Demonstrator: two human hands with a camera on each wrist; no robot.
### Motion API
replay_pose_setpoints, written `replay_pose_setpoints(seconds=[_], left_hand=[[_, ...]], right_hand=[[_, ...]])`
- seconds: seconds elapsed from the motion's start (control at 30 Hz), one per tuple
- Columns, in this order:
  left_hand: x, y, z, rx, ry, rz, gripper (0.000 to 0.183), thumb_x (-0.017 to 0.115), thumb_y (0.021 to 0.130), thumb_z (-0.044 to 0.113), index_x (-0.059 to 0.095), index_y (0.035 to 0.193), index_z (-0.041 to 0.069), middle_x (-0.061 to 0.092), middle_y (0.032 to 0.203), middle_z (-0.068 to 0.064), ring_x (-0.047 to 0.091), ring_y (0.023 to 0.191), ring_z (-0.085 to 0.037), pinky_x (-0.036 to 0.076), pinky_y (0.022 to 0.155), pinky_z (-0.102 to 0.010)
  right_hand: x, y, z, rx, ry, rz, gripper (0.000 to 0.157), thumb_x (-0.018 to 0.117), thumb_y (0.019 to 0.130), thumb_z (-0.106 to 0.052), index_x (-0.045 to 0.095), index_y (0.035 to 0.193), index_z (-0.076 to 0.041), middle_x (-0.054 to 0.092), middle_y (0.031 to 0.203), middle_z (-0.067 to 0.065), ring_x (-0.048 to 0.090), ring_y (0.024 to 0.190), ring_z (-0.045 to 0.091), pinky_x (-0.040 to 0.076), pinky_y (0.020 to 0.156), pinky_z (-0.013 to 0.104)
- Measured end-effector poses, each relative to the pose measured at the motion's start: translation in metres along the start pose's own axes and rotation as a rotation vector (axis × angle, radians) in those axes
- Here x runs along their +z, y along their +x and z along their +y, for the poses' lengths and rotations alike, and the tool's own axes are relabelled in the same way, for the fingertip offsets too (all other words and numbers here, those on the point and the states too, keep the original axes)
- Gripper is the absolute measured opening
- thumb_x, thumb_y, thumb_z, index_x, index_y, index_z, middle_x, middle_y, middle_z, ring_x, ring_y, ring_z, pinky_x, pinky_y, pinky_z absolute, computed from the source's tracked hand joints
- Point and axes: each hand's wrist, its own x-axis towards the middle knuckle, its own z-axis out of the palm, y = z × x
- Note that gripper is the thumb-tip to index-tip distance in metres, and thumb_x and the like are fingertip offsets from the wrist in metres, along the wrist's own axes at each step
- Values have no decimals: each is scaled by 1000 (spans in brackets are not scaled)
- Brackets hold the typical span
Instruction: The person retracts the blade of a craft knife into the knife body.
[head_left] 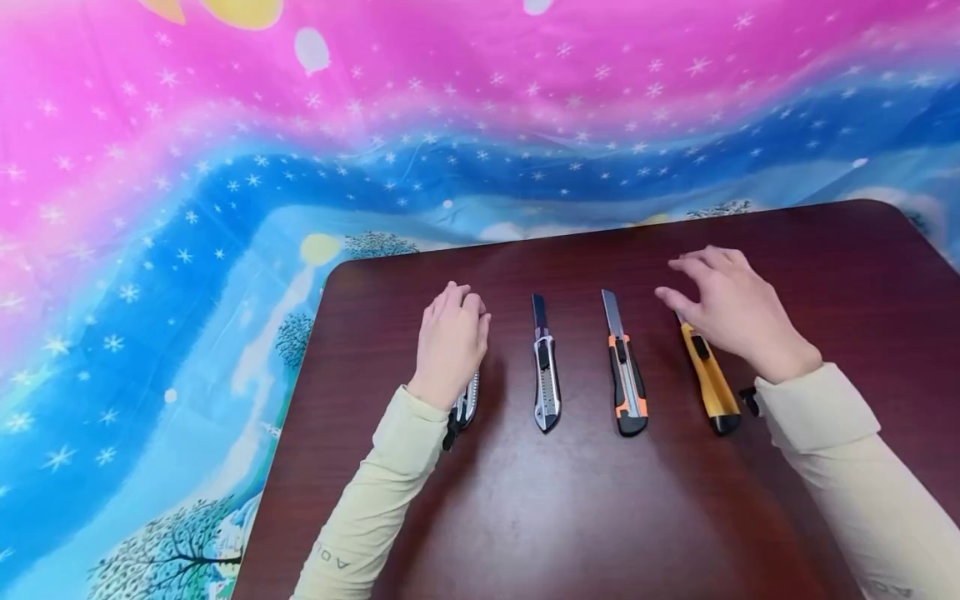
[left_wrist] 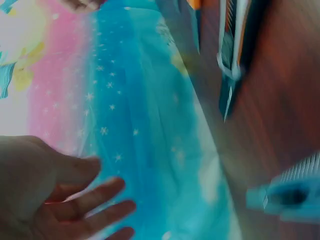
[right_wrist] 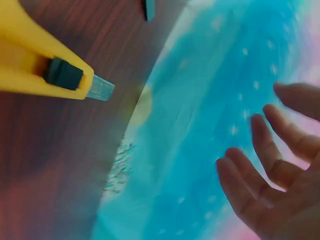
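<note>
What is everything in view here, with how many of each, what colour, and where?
Silver utility knife: one, silver where it shows, leftmost in the row, partly hidden
Silver-and-black utility knife: one, second from left
Orange-and-black utility knife: one, third from left
Yellow utility knife: one, yellow with a black end, rightmost in the row
Table: one, dark reddish brown, under the knives
Printed cloth: one, mainly pink and blue with white snowflakes, beyond the table
Small black object: one, black, beside the right cuff, identity unclear
Sleeves: two, pale cream, on the forearms
Left hand: one, bare, above the silver knife
Right hand: one, bare, by the yellow knife
</note>
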Motion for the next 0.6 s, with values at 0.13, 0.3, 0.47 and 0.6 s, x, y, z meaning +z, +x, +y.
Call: replay_pose_setpoints(seconds=[0.13, 0.3, 0.47, 0.6], left_hand=[[13, -5, 20, 32, -183, 38, 11, 56, 96, 12, 65, 95, 6, 67, 92, -7, 64, 86, -24, 55, 74, -37], [33, -10, 68, 44, -432, -72, 21, 46, 101, 21, 60, 89, 12, 61, 79, 0, 60, 71, -16, 52, 62, -27], [55, -18, 130, 26, -778, -256, 28, 53, 99, 28, 62, 76, 15, 58, 63, 4, 51, 54, -2, 42, 51, -11], [77, -25, 177, -128, -1050, -422, 19, 56, 97, 22, 67, 105, 10, 72, 87, 3, 61, 71, 5, 49, 63, -8]], right_hand=[[-3, -20, 20, 177, 154, 120, 32, 56, 96, -33, 66, 103, -3, 66, 88, 18, 53, 75, 28, 42, 59, 40], [-1, -45, 50, 311, 285, -5, 45, 48, 99, -42, 64, 106, -1, 70, 83, 15, 55, 61, 4, 42, 56, 24], [7, -60, 68, 344, 376, -175, 53, 46, 100, -45, 60, 115, 4, 69, 97, 20, 66, 75, 17, 55, 63, 28], [18, -65, 73, 351, 444, -272, 57, 46, 101, -43, 53, 123, 9, 63, 110, 28, 66, 88, 28, 60, 70, 35]])
